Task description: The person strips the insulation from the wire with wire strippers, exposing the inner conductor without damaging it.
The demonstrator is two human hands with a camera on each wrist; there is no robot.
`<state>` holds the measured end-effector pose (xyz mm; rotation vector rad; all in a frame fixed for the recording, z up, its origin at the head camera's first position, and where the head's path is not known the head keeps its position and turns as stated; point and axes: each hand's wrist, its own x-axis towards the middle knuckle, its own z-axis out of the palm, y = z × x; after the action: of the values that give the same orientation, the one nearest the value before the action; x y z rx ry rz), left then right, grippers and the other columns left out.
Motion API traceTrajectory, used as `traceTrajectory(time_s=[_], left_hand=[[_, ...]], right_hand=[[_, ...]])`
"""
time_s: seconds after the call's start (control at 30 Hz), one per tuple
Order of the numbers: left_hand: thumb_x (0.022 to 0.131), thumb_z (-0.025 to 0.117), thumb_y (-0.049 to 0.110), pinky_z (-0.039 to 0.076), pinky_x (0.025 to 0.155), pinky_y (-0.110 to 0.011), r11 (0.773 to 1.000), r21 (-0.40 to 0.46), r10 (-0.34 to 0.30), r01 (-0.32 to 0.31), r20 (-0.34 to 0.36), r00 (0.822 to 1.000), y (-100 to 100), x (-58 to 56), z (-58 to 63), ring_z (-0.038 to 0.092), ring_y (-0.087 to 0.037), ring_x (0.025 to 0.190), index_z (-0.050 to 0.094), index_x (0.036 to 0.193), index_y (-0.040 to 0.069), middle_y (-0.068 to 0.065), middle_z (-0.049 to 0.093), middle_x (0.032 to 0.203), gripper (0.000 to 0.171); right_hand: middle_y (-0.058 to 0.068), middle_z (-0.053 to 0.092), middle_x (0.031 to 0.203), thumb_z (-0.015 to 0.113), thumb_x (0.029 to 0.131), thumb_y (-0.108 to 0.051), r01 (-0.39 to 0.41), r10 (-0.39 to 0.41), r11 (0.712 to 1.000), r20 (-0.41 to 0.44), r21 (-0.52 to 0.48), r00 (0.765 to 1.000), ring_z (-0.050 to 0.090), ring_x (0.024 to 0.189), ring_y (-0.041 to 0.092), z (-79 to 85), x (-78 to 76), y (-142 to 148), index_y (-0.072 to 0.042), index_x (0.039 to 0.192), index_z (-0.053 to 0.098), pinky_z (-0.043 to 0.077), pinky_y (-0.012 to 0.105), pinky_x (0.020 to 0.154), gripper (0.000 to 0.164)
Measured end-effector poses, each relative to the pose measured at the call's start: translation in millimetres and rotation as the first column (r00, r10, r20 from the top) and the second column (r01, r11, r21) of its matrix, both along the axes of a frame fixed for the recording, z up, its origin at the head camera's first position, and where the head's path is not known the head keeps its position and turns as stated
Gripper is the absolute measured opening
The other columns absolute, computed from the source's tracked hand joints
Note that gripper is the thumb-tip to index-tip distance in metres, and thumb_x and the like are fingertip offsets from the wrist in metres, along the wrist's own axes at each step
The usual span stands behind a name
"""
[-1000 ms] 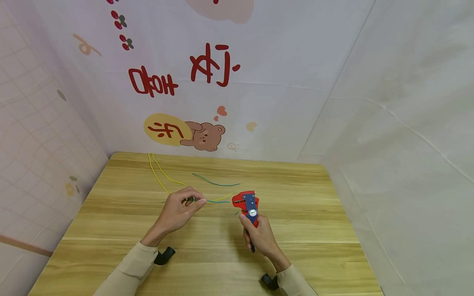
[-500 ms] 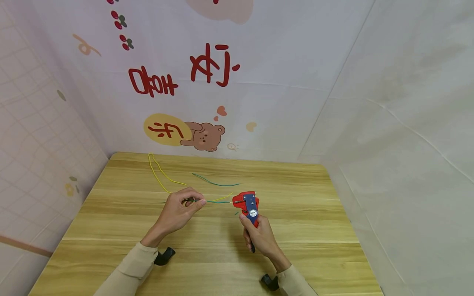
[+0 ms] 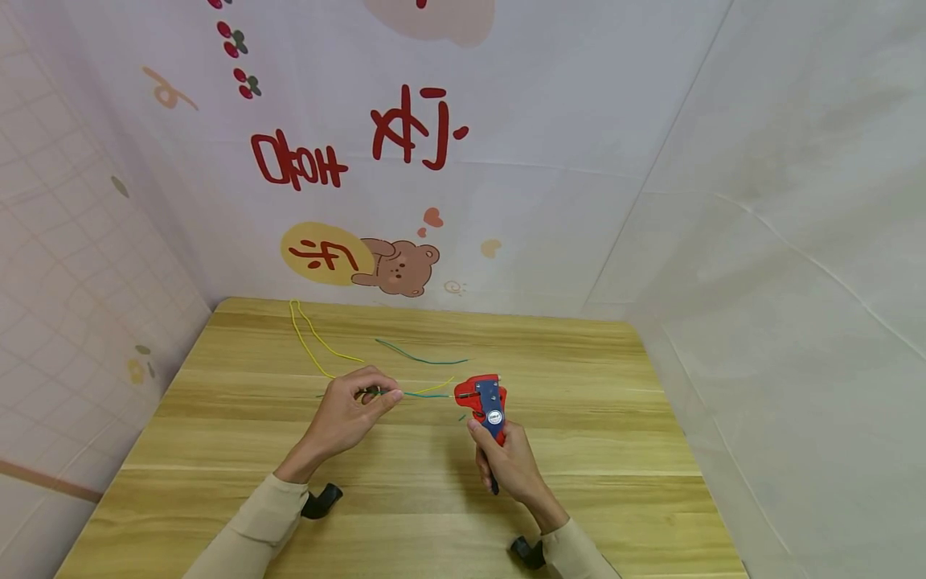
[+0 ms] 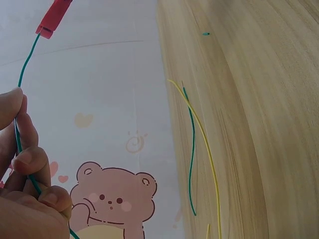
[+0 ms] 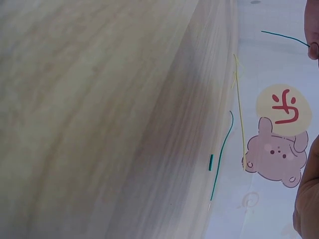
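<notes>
Green, thin, flexible wire [image 3: 428,396] is running from the person's left hand [image 3: 350,414] to the nose of a red-and-blue, pistol-shaped wire stripper [image 3: 489,398]. We are seeing the left hand pinching this wire between thumb and fingers, the other fingers curling along its length. The right hand [image 3: 517,462] is gripping the stripper, its fingers wrapping round the handle; how deep the wire's end is sitting, we are not making out. Both are being held above a pale, wood-grained tabletop [image 3: 615,450]. There, a long yellow wire [image 4: 212,167] is lying partly behind the left hand, a loose green wire [image 4: 193,144] is curving farther back, and a short, straight green piece [image 5: 211,162] is resting near the stripper. Beyond, a white printed cloth [image 3: 550,161] is hanging.
</notes>
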<state>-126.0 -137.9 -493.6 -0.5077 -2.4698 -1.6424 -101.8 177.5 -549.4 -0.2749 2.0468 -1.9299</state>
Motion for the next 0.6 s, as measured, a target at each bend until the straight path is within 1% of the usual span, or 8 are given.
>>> traceTrajectory(time_s=[0.27, 0.33, 0.47, 0.6], left_hand=[[0.105, 0.083, 0.019, 0.043, 0.071, -0.025, 1.000, -0.003, -0.002, 0.002, 0.004, 1.000, 0.0, -0.4, 0.5, 0.050, -0.010, 0.077, 0.084, 0.102, 0.028, 0.005, 0.073, 0.095, 0.010], [0.105, 0.083, 0.019, 0.043, 0.071, -0.025, 1.000, -0.002, -0.001, 0.001, 0.004, 1.000, -0.2, -0.6, 0.6, 0.050, -0.010, 0.077, 0.084, 0.102, 0.028, 0.005, 0.073, 0.095, 0.010], [0.104, 0.084, 0.018, 0.044, 0.071, -0.025, 1.000, -0.002, 0.003, -0.003, -0.004, 1.000, -0.2, -1.1, 0.9, 0.051, -0.009, 0.077, 0.084, 0.102, 0.027, 0.005, 0.074, 0.096, 0.009], [0.104, 0.084, 0.018, 0.044, 0.071, -0.025, 1.000, -0.001, 0.000, 0.000, -0.011, 1.000, -0.2, -1.3, 1.3, 0.051, -0.009, 0.077, 0.084, 0.102, 0.027, 0.004, 0.075, 0.096, 0.009]], right_hand=[[0.000, 0.053, 0.057, 0.059, 0.120, -0.037, 0.003, -0.003, 1.000, -0.007, 0.003, 1.000, 0.055, 0.041, 0.010, 2.6, 1.0, -0.2, 0.018, 0.095, 0.055, 0.050, 0.026, 0.042, 0.060], [0.000, 0.053, 0.057, 0.060, 0.119, -0.037, 0.007, -0.007, 1.000, -0.003, 0.003, 1.000, 0.055, 0.041, 0.010, 3.0, 1.2, -0.4, 0.015, 0.095, 0.056, 0.050, 0.026, 0.042, 0.058], [0.000, 0.054, 0.057, 0.061, 0.119, -0.039, 0.012, -0.012, 1.000, 0.003, 0.003, 1.000, 0.055, 0.041, 0.010, 3.4, 1.0, -0.4, 0.005, 0.092, 0.058, 0.050, 0.026, 0.042, 0.052], [0.000, 0.054, 0.057, 0.060, 0.119, -0.039, 0.008, -0.008, 1.000, -0.002, 0.004, 1.000, 0.056, 0.042, 0.011, 3.3, 0.6, 0.1, 0.001, 0.091, 0.059, 0.050, 0.026, 0.043, 0.049]])
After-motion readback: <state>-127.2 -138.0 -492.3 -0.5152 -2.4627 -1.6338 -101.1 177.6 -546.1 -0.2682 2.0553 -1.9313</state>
